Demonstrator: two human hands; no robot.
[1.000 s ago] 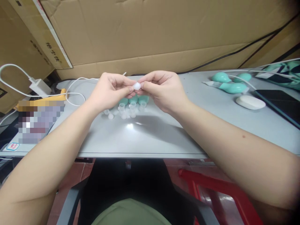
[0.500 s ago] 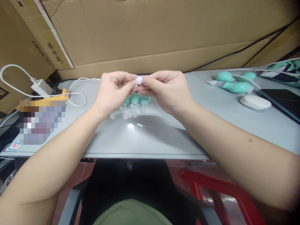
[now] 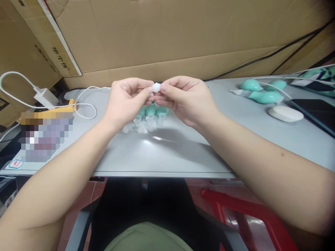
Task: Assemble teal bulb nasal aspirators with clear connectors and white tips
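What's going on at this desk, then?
Someone's left hand and right hand are pinching a small white piece between them, held up above the gray desk. Whether it is one part or two is too small to tell. Lower in the view, clear cups sit by some teal things, with white bits nearby. Off to the right lie more teal things, beside a white oval object.

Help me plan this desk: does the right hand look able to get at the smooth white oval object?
Probably yes: no object shows between the right hand and the smooth white oval object, though that hand would likely have to release the small white rounded piece it shares with the left hand.
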